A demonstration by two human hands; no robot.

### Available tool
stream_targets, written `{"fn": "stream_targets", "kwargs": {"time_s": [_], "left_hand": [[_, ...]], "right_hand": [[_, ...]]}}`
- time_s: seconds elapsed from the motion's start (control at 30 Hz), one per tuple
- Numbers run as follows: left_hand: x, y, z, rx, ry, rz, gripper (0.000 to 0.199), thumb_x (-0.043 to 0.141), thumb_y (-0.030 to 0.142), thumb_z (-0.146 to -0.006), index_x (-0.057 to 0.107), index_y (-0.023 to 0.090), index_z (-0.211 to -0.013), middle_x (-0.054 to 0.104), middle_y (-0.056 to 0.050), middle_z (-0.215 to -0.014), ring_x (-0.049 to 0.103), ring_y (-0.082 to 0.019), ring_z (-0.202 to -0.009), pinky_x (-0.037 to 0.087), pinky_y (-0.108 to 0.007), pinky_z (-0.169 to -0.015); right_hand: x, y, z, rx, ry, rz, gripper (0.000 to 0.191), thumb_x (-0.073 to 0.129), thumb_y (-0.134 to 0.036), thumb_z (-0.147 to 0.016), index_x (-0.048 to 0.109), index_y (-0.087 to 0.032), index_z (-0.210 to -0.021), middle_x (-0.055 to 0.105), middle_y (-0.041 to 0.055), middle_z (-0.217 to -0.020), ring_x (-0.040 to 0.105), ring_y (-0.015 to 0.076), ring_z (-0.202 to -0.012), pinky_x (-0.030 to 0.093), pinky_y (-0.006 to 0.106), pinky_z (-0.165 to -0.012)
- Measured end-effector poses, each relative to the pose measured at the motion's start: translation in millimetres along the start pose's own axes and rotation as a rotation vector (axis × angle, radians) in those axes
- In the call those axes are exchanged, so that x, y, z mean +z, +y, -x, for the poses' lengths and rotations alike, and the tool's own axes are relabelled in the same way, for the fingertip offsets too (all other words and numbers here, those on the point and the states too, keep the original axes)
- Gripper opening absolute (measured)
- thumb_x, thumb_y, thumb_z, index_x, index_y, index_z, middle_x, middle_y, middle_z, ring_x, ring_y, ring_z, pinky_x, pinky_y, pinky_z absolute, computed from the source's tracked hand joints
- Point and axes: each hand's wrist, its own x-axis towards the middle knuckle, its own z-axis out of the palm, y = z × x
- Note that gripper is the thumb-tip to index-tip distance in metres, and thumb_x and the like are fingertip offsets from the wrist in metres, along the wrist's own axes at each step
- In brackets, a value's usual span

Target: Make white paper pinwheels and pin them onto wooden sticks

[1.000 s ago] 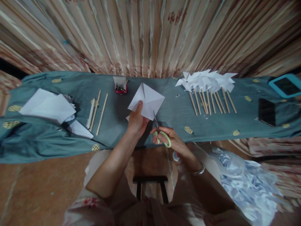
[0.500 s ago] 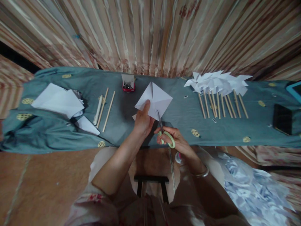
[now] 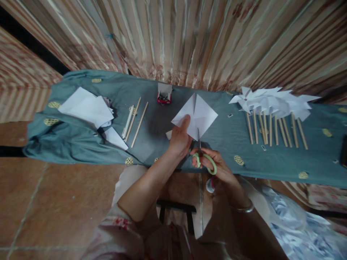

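A white paper square (image 3: 204,112) with crease lines and a slit at its top corner is gripped at its lower left by my left hand (image 3: 181,139), thumb on top. My right hand (image 3: 214,162) has its fingers in the handles of green-handled scissors (image 3: 211,165). The blades lie at the paper's bottom corner, parted around it as far as can be seen. Left of the paper, a small red box (image 3: 164,97) stands open with metal pieces inside. A bit of white paper (image 3: 168,135) shows beside my left wrist.
Loose white sheets (image 3: 84,107) lie at the left, near several thin sticks (image 3: 139,124). White paper pinwheels on wooden sticks (image 3: 273,102) overlap in a row at the right. A clear bag of folded paper (image 3: 295,220) is at the lower right. A striped curtain hangs behind the table (image 3: 227,144).
The view has swung to the left, so everything appears further right. Both hands keep their hold, and the scissors remain at the paper's bottom corner.
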Motion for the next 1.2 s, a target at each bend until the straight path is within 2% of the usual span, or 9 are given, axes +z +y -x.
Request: {"fn": "stream_targets", "kwargs": {"time_s": [0.27, 0.47, 0.63, 0.83, 1.2], "left_hand": [[0.2, -0.2, -1.1, -0.017, 0.019, -0.009, 0.011, 0.060, 0.023, -0.093, 0.066, 0.016, -0.087, 0.073, -0.001, -0.078, 0.072, -0.015, -0.083, 0.054, -0.026, -0.084], [1.2, -0.5, -0.5, -0.024, 0.028, 0.004, 0.008, 0.064, 0.023, -0.090, 0.066, 0.016, -0.089, 0.074, -0.003, -0.081, 0.073, -0.019, -0.096, 0.055, -0.030, -0.091], [1.6, 0.3, -0.5, -0.015, 0.016, 0.008, 0.011, 0.057, 0.020, -0.094, 0.066, 0.015, -0.090, 0.076, -0.003, -0.085, 0.073, -0.018, -0.097, 0.055, -0.031, -0.094], [-1.8, -2.8, -2.9, -0.010, 0.005, -0.015, 0.010, 0.060, 0.023, -0.092, 0.066, 0.014, -0.092, 0.076, -0.005, -0.085, 0.073, -0.019, -0.098, 0.054, -0.032, -0.095], [2.6, -1.6, 0.3, 0.007, -0.021, -0.010, 0.013, 0.056, 0.020, -0.094, 0.064, 0.016, -0.084, 0.076, -0.009, -0.095, 0.067, -0.024, -0.114, 0.052, -0.035, -0.099]], "right_hand": [[2.6, -5.1, 0.0, -0.020, -0.050, 0.005, 0.048, 0.069, -0.059, -0.081, 0.068, -0.019, -0.107, 0.069, 0.0036, -0.078, 0.062, 0.0138, -0.070, 0.051, 0.026, -0.066], [0.6, -5.1, 2.8, -0.033, -0.065, 0.016, 0.048, 0.069, -0.059, -0.082, 0.068, -0.018, -0.107, 0.071, 0.0055, -0.082, 0.064, 0.0153, -0.072, 0.051, 0.027, -0.068], [0.8, -5.2, 4.2, -0.025, -0.065, 0.018, 0.048, 0.068, -0.059, -0.082, 0.068, -0.019, -0.108, 0.071, 0.0045, -0.082, 0.064, 0.0148, -0.072, 0.052, 0.027, -0.069], [2.8, -9.6, 3.3, -0.012, -0.067, 0.020, 0.051, 0.069, -0.062, -0.080, 0.069, -0.019, -0.107, 0.071, 0.0050, -0.082, 0.064, 0.0149, -0.072, 0.052, 0.028, -0.069], [2.4, -3.9, 5.6, 0.035, -0.007, -0.007, 0.056, 0.074, -0.065, -0.073, 0.068, -0.020, -0.105, 0.071, 0.0069, -0.084, 0.064, 0.0180, -0.074, 0.053, 0.032, -0.068]]}}
